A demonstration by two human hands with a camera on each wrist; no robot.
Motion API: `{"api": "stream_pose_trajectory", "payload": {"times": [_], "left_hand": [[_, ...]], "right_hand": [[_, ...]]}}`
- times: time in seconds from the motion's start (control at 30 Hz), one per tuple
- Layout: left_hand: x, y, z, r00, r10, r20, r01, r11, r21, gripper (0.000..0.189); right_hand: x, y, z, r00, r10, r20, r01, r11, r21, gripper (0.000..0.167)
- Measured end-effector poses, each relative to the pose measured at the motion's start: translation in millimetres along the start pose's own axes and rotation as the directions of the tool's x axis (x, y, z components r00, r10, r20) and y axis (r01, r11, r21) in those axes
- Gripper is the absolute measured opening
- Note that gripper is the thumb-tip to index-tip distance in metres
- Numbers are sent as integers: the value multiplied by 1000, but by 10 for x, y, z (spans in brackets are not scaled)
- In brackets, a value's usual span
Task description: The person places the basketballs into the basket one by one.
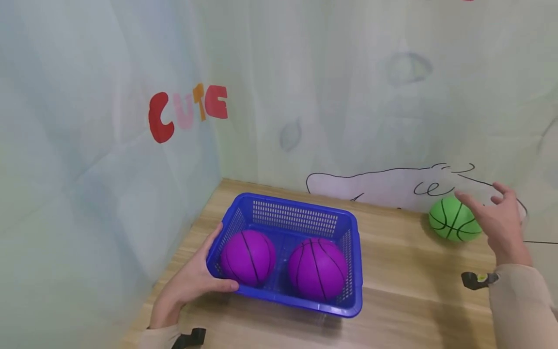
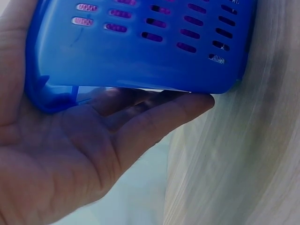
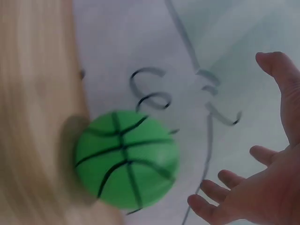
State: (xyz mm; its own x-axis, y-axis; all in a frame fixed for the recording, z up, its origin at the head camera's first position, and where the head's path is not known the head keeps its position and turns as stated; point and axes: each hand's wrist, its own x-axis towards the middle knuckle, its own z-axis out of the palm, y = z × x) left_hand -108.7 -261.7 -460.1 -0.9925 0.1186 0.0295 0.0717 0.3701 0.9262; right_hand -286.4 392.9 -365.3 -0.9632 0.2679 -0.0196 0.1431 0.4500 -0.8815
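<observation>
A blue plastic basket (image 1: 283, 303) with slotted walls holds two purple balls, one on the left (image 1: 248, 258) and one on the right (image 1: 318, 269), both with black basketball lines. My left hand (image 1: 198, 276) grips the basket's left end, thumb over the front rim; in the left wrist view its fingers (image 2: 154, 119) lie along the outside of the wall. A green ball (image 1: 451, 220) with the same black lines sits on the table near the back wall. My right hand (image 1: 501, 223) hovers over its right side, fingers spread and holding nothing; the right wrist view shows a gap between them.
The wooden table (image 1: 392, 286) meets a pale curtain wall (image 1: 357, 97) at the back and another (image 1: 87, 194) on the left, which bears coloured letters (image 1: 161, 118). A line-drawn figure (image 1: 379, 186) runs low along the back wall behind the green ball.
</observation>
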Motion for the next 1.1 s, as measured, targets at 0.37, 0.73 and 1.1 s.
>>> {"api": "stream_pose_trajectory", "payload": {"times": [0.37,0.73,1.1], "left_hand": [[-26,65,-63,1000,-23,21,22,999,41,151],[-27,49,-55,999,-24,32,23,999,31,149],[37,50,-29,999,-28,19,28,1000,-8,149]], "right_hand": [[323,990,126,991,58,119,-35,982,-188,133],[294,1276,499,990,108,-87,-102,992,70,133],[374,1138,530,974,133,-185,-106,983,147,125]]}}
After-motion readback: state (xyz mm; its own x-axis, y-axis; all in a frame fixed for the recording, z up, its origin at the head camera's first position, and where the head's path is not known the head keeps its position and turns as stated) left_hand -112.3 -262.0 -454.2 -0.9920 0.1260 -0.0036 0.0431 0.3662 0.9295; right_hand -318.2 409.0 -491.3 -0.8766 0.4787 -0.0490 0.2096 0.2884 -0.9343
